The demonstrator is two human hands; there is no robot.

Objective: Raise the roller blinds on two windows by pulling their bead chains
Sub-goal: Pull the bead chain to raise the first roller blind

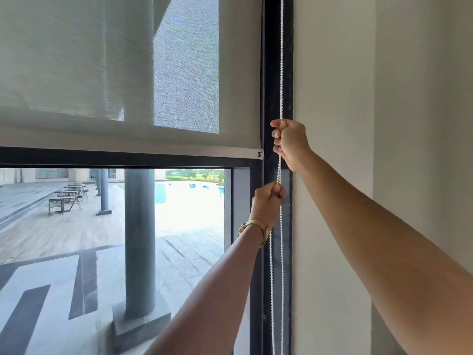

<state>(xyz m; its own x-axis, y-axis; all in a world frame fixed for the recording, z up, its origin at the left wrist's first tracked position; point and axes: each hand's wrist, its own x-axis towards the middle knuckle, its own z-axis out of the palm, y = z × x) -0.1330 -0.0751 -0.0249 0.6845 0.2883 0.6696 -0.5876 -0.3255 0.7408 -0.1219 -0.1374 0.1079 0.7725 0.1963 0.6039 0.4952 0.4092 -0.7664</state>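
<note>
Roller blind (128, 73) covers upper part of window (112, 252), bottom bar just above the frame's crossbar. Bead chain (281, 60) hangs along the frame upright, right of the blind, with wall (332, 98) just right of it. Right hand (289, 142) closed on the chain above, left hand (268, 198) closed on it below, watch (253, 228) on left wrist.

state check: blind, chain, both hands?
roller blind: partly raised, bottom bar level with the window's crossbar
bead chain: taut above the upper fist, loop hanging below
right hand: closed on the chain, higher up
left hand: closed on the chain, lower down
</note>
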